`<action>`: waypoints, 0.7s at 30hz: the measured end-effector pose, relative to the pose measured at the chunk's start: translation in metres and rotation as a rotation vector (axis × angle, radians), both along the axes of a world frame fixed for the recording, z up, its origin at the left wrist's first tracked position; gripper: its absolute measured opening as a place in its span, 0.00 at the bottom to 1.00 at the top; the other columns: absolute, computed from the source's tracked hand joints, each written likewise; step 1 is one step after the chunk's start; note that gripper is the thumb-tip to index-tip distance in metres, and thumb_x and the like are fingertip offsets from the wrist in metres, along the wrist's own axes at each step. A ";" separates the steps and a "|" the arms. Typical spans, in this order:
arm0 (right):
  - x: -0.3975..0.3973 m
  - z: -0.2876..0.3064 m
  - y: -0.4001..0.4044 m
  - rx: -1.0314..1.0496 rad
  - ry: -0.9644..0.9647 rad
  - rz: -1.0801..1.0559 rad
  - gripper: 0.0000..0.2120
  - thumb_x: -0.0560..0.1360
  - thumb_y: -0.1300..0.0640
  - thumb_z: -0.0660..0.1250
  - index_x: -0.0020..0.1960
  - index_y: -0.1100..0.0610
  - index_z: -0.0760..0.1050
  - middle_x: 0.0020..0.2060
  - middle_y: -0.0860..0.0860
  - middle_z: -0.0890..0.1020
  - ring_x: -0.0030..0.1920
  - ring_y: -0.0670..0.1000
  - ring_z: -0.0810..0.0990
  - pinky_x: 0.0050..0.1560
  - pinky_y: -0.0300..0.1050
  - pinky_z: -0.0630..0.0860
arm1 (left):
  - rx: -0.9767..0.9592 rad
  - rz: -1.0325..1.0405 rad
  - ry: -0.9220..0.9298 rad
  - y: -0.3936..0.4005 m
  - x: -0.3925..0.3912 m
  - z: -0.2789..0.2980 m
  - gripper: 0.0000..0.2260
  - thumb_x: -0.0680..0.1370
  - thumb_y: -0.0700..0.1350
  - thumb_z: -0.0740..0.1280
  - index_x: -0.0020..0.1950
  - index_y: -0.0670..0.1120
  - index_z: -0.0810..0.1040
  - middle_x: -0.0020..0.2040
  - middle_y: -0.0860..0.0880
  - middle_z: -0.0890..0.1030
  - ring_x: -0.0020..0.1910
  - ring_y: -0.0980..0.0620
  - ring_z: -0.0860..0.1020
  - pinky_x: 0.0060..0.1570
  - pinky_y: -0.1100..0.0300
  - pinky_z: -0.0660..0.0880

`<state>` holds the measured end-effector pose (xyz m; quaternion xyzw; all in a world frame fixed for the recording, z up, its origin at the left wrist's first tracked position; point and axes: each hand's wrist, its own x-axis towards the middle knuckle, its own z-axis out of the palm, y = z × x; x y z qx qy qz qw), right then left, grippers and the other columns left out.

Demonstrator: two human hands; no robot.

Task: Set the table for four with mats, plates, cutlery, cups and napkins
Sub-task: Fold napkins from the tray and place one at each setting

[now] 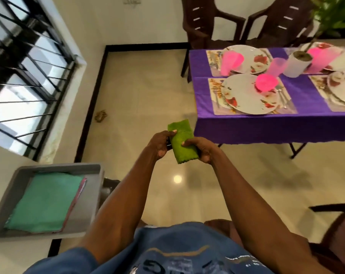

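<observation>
Both my hands hold a folded green napkin [182, 143] in the air over the floor, left of the table. My left hand [160, 144] grips its left edge and my right hand [202, 149] grips its right edge. The table [266, 125], covered in purple cloth, carries floral mats [214, 93], white flowered plates [244, 95], pink cups [266, 83] and cutlery [282, 95]. A grey tray [88, 210] at lower left holds a flat teal napkin [45, 202] on top of a pink one.
Two dark brown chairs [203, 20] stand behind the table, and a green plant [334, 12] sits at the top right. A white pot [296, 63] stands mid-table. A barred window [25, 72] fills the left wall. Another chair's arm [334, 208] shows at the right edge.
</observation>
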<state>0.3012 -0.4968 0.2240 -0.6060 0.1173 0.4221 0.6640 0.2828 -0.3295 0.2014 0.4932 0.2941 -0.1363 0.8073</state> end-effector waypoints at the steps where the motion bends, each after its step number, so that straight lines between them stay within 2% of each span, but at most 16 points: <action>1: 0.000 -0.002 -0.016 0.001 0.001 -0.028 0.18 0.73 0.64 0.70 0.62 0.63 0.74 0.54 0.60 0.82 0.52 0.58 0.81 0.54 0.55 0.79 | -0.019 0.003 0.004 -0.017 0.005 -0.001 0.08 0.77 0.38 0.68 0.55 0.39 0.78 0.50 0.42 0.81 0.46 0.45 0.80 0.45 0.53 0.78; 5: 0.000 -0.009 -0.078 -0.005 0.024 -0.161 0.14 0.75 0.62 0.70 0.59 0.61 0.74 0.49 0.56 0.82 0.48 0.55 0.81 0.48 0.52 0.80 | -0.083 0.012 0.018 -0.079 0.029 -0.005 0.15 0.77 0.35 0.66 0.63 0.35 0.75 0.57 0.37 0.80 0.51 0.42 0.80 0.47 0.51 0.79; 11: 0.011 -0.026 -0.139 0.041 0.018 -0.303 0.17 0.76 0.65 0.68 0.64 0.66 0.73 0.51 0.58 0.82 0.46 0.55 0.82 0.41 0.50 0.81 | -0.080 -0.021 -0.006 -0.139 0.067 -0.014 0.10 0.77 0.32 0.63 0.57 0.37 0.76 0.49 0.40 0.81 0.44 0.44 0.81 0.43 0.51 0.80; 14: 0.027 -0.031 -0.160 0.042 -0.022 -0.367 0.18 0.75 0.65 0.69 0.64 0.67 0.75 0.46 0.56 0.85 0.42 0.53 0.84 0.40 0.48 0.82 | -0.031 -0.048 0.004 -0.159 0.092 -0.020 0.07 0.77 0.32 0.63 0.50 0.41 0.78 0.44 0.42 0.81 0.39 0.46 0.81 0.34 0.53 0.81; 15: 0.035 -0.032 -0.167 0.040 -0.030 -0.390 0.17 0.75 0.64 0.69 0.63 0.68 0.75 0.44 0.55 0.86 0.40 0.53 0.84 0.40 0.47 0.82 | -0.028 -0.055 0.005 -0.168 0.103 -0.021 0.06 0.77 0.32 0.63 0.49 0.41 0.78 0.43 0.42 0.81 0.38 0.46 0.81 0.34 0.54 0.81; 17: 0.050 -0.034 -0.178 0.059 -0.038 -0.437 0.15 0.75 0.65 0.68 0.61 0.66 0.76 0.41 0.53 0.86 0.38 0.51 0.85 0.39 0.46 0.82 | -0.028 -0.071 -0.004 -0.181 0.125 -0.021 0.06 0.77 0.32 0.64 0.51 0.39 0.77 0.44 0.42 0.81 0.40 0.47 0.80 0.38 0.55 0.81; 21: 0.098 -0.037 -0.199 0.105 -0.028 -0.560 0.13 0.76 0.65 0.68 0.60 0.64 0.75 0.46 0.56 0.84 0.43 0.53 0.84 0.43 0.50 0.82 | -0.006 -0.182 -0.031 -0.206 0.182 -0.015 0.08 0.77 0.33 0.65 0.55 0.38 0.77 0.46 0.42 0.82 0.42 0.46 0.81 0.36 0.57 0.81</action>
